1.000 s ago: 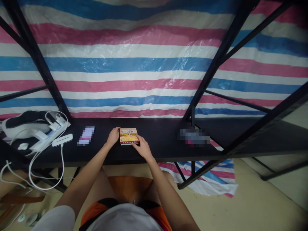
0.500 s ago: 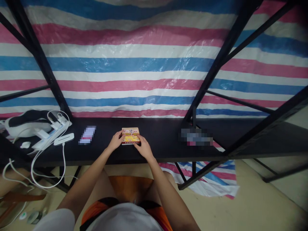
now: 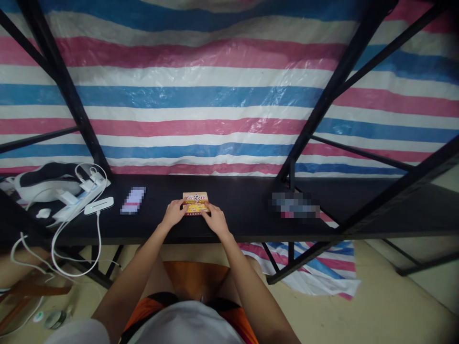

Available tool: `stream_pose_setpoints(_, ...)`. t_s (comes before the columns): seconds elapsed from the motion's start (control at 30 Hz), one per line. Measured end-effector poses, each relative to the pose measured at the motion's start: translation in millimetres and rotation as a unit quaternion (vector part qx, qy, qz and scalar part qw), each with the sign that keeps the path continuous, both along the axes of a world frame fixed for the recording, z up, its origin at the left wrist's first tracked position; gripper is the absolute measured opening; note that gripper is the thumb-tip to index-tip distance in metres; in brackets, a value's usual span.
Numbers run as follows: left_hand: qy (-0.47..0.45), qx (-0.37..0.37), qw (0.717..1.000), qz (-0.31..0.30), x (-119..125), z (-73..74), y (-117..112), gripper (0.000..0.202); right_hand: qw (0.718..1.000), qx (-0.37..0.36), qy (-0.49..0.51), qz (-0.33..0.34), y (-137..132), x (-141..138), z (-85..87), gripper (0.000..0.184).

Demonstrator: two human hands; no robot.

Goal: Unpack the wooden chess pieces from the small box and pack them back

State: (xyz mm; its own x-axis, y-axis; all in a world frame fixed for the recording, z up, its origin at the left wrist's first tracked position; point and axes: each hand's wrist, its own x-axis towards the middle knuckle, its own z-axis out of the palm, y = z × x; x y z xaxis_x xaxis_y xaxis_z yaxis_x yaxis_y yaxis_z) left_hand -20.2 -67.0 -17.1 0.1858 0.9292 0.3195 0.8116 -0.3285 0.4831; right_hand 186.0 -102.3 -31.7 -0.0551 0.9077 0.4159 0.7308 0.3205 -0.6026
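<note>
Between the two hands, a small printed box (image 3: pixel 195 202) lies flat on the black tabletop (image 3: pixel 247 212). The left hand (image 3: pixel 174 213) grips its left edge and the right hand (image 3: pixel 214 219) its right, fingers curled on, apparently steadying it. A white power strip (image 3: pixel 77 206) sits well left.

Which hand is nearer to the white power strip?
Left. The left hand holds the yellow box's left side, toward the power strip; the right hand holds its right side.

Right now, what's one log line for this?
small box: between both hands, over black table | left hand: holds its left side | right hand: holds its right side
</note>
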Motion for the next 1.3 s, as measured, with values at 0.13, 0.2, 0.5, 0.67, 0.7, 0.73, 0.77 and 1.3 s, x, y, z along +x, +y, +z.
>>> stream_pose_setpoints(0.13, 0.021, -0.006, 1.0, 0.004, 3, 5.5, -6, 0.041, 1.0, -0.007, -0.017, -0.012, 2, -1, -0.3, 0.037)
stream_pose_setpoints(0.2, 0.033, 0.0, 0.999, 0.013, 6, 5.6, -10, 0.04, 0.999, -0.005, -0.029, -0.026, 2, -2, -0.9, 0.038)
stream_pose_setpoints(0.5, -0.097, -0.005, 0.995, 0.0, 12, -0.5, -18, 0.042, 0.995, -0.08, 0.055, -0.035, 21, -6, -0.8, 0.051)
stream_pose_setpoints(0.67, -0.329, -0.036, 0.942, -0.057, 0, -8.0, -8, 0.068, 0.967, -0.055, 0.247, 0.006, 34, -9, -11.6, 0.065)
stream_pose_setpoints(0.7, -0.365, -0.05, 0.928, -0.059, -2, -9.2, -6, 0.076, 0.962, -0.055, 0.267, 0.027, 34, -9, -13.2, 0.062)
stream_pose_setpoints(0.73, -0.391, -0.062, 0.916, -0.059, -3, -10.1, -4, 0.081, 0.957, -0.056, 0.279, 0.05, 33, -8, -14.2, 0.057)
stream_pose_setpoints(0.77, -0.407, -0.074, 0.909, -0.061, -4, -10.6, -3, 0.083, 0.954, -0.056, 0.286, 0.069, 32, -6, -14.5, 0.051)
stream_pose_setpoints(1.3, -0.298, -0.007, 0.953, -0.051, -10, 6.9, -24, 0.021, 0.967, 0.043, 0.208, 0.138, 4, -5, 5.2, 0.015)
